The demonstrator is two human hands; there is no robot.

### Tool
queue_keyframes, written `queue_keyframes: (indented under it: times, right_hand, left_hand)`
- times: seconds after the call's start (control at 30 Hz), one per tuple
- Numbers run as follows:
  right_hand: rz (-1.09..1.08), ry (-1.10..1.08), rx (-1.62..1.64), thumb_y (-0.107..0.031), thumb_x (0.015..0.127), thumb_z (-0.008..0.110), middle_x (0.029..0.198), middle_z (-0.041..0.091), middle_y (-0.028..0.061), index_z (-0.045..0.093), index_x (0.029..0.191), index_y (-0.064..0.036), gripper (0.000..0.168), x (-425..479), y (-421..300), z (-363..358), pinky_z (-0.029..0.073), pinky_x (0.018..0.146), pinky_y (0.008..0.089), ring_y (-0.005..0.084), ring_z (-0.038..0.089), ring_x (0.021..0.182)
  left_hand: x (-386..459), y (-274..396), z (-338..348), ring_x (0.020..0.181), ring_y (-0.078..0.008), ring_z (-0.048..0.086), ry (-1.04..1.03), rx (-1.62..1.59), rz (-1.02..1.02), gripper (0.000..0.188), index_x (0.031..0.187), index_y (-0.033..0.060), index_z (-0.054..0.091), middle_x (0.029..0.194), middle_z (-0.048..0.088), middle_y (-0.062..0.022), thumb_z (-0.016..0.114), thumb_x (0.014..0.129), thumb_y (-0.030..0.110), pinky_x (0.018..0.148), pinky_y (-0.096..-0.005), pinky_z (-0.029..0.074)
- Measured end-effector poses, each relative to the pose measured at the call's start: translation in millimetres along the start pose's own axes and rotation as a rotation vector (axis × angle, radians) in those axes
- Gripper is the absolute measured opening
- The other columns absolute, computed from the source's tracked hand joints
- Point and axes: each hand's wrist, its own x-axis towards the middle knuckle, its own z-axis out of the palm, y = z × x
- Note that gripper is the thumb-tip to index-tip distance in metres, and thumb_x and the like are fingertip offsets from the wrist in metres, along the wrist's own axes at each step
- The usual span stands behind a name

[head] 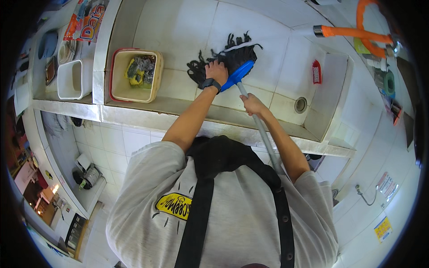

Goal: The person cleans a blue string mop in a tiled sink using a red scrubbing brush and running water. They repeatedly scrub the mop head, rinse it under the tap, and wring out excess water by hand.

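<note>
A mop with dark string strands (239,55) and a blue plastic head (238,75) lies in a wide white-tiled sink (187,26). My left hand (217,72), with a dark watch at the wrist, rests on the strands at the left of the blue head. Whether its fingers grip them is hidden from above. The fingers of my right hand (253,104) are wrapped around the grey mop handle (261,129), just below the head. From there the handle slants down over the sink's front edge towards my right side.
A cream square bucket (158,77) holding scouring pads and yellow sponges stands at the sink's left. Near the drain (300,105) lies a red scrub brush (316,72). An orange hose (352,32) juts in from the upper right. A white bin (70,80) stands left of the divider.
</note>
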Motion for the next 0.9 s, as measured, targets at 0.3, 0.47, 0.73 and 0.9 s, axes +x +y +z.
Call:
queue_keyframes:
  times: [0.3,0.47,0.73,0.9]
  right_hand:
    - [-0.047,0.183,-0.758,-0.032,0.093,0.045,0.097,0.064,0.0259,0.05,0.109,0.006,0.042,-23,1,-12,0.049,0.082,0.0451,0.0352,0.063,0.096]
    - [-0.291,0.311,-0.84,-0.027,0.09,0.049,0.095,0.065,0.0225,0.054,0.106,0.003,0.034,-17,15,-2,0.051,0.079,0.0425,0.0363,0.064,0.091]
    - [-0.155,0.509,-1.113,-0.019,0.089,0.049,0.083,0.068,0.0159,0.061,0.093,-0.003,0.02,-6,-13,28,0.054,0.067,0.0404,0.0285,0.068,0.08]
    - [0.069,0.379,-1.263,-0.019,0.086,0.055,0.099,0.069,0.0099,0.066,0.103,-0.008,0.023,-12,-52,24,0.055,0.068,0.0379,0.0251,0.068,0.088]
  left_hand:
    - [-47,37,-112,0.104,-0.0298,0.053,-0.338,-0.857,0.225,0.034,0.11,0.0059,0.058,0.106,0.058,-0.0136,0.064,0.079,0.02,0.09,-0.0395,0.042]
    - [-84,96,-207,0.11,-0.0342,0.049,-0.151,-1.075,0.638,0.043,0.113,0.005,0.055,0.114,0.055,-0.016,0.066,0.076,0.023,0.096,-0.0429,0.038]
    - [-134,197,-301,0.105,-0.0282,0.05,-0.176,-1.147,1.323,0.054,0.114,0.0058,0.054,0.111,0.056,-0.0108,0.074,0.068,0.027,0.091,-0.0402,0.037]
    - [-147,211,-315,0.095,-0.0291,0.053,-0.126,-1.086,1.264,0.045,0.1,0.0049,0.056,0.097,0.057,-0.0103,0.073,0.065,0.027,0.082,-0.0388,0.04]
